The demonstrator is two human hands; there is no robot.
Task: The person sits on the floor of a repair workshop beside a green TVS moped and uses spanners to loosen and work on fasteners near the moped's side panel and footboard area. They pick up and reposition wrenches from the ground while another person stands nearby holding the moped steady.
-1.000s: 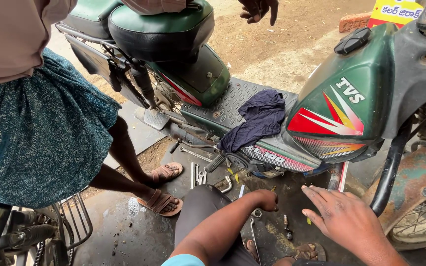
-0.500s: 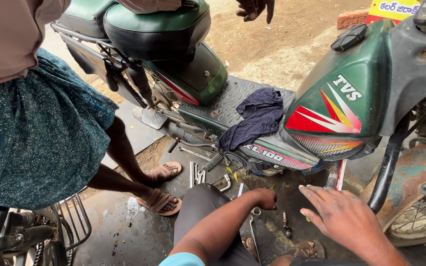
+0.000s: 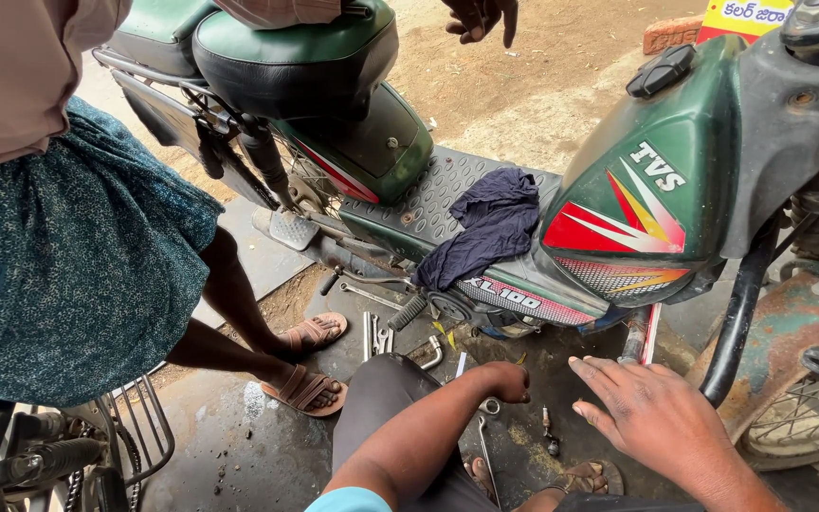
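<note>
Nearest, the left hand (image 3: 507, 381) is curled into a loose fist low over the oily ground; whether it grips anything I cannot tell. The right hand (image 3: 639, 408) hovers flat, fingers spread, holding nothing. A small bolt (image 3: 550, 443) lies between them, beside a spanner (image 3: 485, 455). Picking small parts here likely needs fingertips, not the palm. Beyond stands the green moped (image 3: 637, 218), a dark cloth (image 3: 485, 228) draped on its footboard.

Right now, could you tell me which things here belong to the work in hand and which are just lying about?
In use:
left hand
right hand
green moped
spanners
small tool

Lying about:
dark cloth
bystander's sandals
</note>
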